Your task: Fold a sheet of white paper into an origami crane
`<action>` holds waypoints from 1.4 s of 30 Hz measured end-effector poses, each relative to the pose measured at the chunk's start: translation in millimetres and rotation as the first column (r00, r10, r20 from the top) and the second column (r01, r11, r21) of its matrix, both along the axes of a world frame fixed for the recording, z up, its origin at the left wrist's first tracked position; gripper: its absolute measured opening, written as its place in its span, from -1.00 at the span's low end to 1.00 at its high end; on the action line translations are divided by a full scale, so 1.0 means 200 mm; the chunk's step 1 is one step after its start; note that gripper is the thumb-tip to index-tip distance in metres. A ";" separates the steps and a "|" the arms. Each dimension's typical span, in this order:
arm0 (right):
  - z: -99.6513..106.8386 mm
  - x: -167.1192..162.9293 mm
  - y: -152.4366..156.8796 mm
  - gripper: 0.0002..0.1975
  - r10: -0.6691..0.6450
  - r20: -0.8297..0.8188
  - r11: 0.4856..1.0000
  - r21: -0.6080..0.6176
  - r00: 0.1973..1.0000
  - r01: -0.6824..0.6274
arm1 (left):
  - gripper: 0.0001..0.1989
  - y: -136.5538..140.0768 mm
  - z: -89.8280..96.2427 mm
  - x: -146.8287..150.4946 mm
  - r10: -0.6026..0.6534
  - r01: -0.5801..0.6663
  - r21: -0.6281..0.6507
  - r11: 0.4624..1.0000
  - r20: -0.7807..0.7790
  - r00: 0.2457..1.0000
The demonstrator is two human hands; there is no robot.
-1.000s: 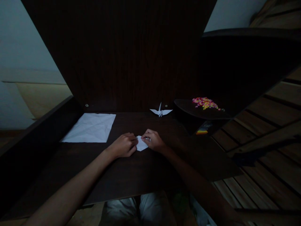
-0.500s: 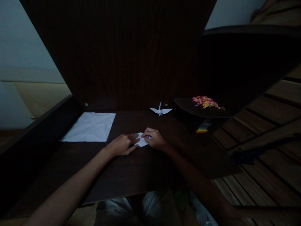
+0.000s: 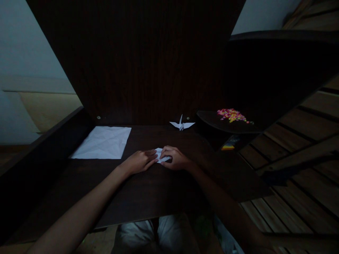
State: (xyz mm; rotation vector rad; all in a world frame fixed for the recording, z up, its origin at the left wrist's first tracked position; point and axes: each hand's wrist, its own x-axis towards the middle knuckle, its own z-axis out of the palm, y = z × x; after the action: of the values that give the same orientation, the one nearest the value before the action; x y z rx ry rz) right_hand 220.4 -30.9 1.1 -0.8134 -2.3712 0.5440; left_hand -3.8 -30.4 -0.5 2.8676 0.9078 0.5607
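A small folded white piece of paper (image 3: 158,151) lies on the dark desk in front of me, partly hidden under my fingers. Stretched out flat, the fingers of my left hand (image 3: 139,162) press on its left side. My right hand (image 3: 175,157) has its fingers curled, with fingertips and thumb on the paper's right part. Behind the hands, near the back panel, stands a white origami crane (image 3: 181,125) with its wings spread. To the left lies a larger creased white sheet of paper (image 3: 103,143), which neither hand touches.
A rounded corner shelf (image 3: 209,118) at the right carries a pile of small pink, yellow and red pieces (image 3: 231,115). Below it shows a yellow-and-dark object (image 3: 228,146). The desk has a raised dark side board (image 3: 53,135) at left and a tall back panel (image 3: 148,63).
My right hand's fingers have shifted down along the paper, and its thumb now sits lower, near the front edge. My left hand stays in about the same place.
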 end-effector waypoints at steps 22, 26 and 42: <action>0.00 -0.02 0.04 -0.88 -0.238 -0.140 0.965 0.074 0.961 0.250 | -0.71 -0.02 0.04 0.01 0.181 -0.172 -0.109 0.979 0.073 0.981; -0.01 -0.02 0.05 -0.84 -0.280 -0.138 0.957 0.032 0.950 0.287 | -0.71 -0.02 0.06 0.01 0.226 -0.210 -0.163 0.964 0.090 0.970; 0.00 -0.03 0.01 -0.82 -0.358 -0.208 0.913 0.128 0.910 0.388 | -0.72 -0.05 0.09 0.02 0.175 -0.120 -0.250 0.961 0.213 0.961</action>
State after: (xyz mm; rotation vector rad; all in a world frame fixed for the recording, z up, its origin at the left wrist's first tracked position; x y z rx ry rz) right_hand 215.0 -28.0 0.2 -1.0619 -1.9945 0.2428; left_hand 0.6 -40.7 16.9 2.4751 1.0746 0.7316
